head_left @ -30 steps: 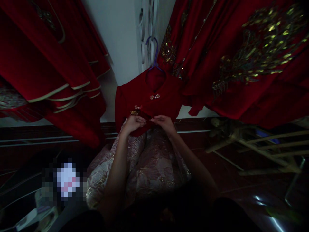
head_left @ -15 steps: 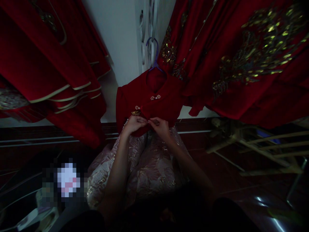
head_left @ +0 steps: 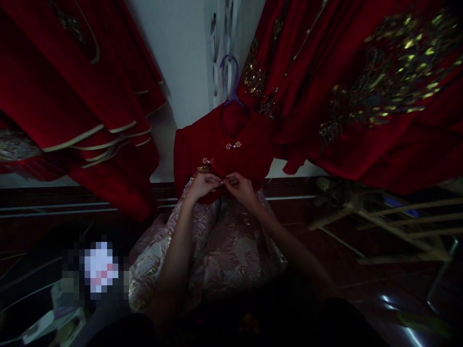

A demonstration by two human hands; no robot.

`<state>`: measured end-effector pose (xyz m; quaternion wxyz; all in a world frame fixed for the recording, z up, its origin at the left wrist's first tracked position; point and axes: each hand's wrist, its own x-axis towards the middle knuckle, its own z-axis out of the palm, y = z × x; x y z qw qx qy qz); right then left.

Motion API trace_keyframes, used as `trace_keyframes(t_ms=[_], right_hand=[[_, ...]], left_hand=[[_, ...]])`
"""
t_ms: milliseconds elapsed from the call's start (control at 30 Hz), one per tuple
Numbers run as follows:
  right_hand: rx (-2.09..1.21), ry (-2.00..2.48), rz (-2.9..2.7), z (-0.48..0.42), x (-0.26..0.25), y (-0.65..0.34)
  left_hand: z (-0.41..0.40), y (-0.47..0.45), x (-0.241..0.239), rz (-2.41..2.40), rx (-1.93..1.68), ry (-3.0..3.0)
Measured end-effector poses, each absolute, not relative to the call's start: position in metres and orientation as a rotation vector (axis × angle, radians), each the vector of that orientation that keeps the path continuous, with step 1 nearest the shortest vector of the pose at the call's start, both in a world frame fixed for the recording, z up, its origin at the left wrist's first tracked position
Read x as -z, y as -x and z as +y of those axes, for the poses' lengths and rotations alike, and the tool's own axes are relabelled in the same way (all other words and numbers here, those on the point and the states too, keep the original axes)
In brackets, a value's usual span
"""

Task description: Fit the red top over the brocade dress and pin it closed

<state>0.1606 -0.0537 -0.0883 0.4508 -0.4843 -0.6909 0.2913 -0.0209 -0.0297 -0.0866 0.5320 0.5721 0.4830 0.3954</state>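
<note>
A small red dress top point(head_left: 249, 144) hangs on a purple hanger point(head_left: 231, 72) against a white wall, with pearl clasps point(head_left: 233, 145) down its front. A pale pink brocade skirt point(head_left: 224, 246) falls below it. My left hand point(head_left: 201, 185) and my right hand point(head_left: 240, 188) meet at the waist of the red top. Both are closed in a pinch, fingertips touching, on a small fastening at the front edge that I cannot make out clearly. A gold ornament point(head_left: 202, 168) sits just above my left hand.
Red garments with cream trim point(head_left: 90, 111) hang at the left. A large red gown with gold sequin embroidery point(head_left: 390, 82) hangs at the right. A pale folding rack point(head_left: 379, 217) stands on the dark floor at the right. A blurred patch lies at the lower left.
My two hands were apart one second ago and have come together at the waist of the red top. The garments have hardly moved.
</note>
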Motion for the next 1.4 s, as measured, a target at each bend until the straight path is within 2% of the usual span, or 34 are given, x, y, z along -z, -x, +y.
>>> trace_keyframes(t_ms=[233,533,867,1400], right_hand=[[-0.718,1.239,-1.707,-0.051,0.082,-0.179],[-0.721,1.211,-1.652,-0.049,0.075,-0.181],[-0.930,1.206,-1.713,-0.048,0.089,-0.173],[-0.921,1.223,-1.722,-0.049,0.094,-0.169]], left_hand=[[-0.025,0.033,0.093,1.291,-0.957,-1.676],[-0.031,0.026,0.087,1.222,-0.914,-2.127],[-0.028,0.030,0.089,1.288,-0.924,-2.220],[-0.032,0.024,0.084,1.237,-0.907,-2.076]])
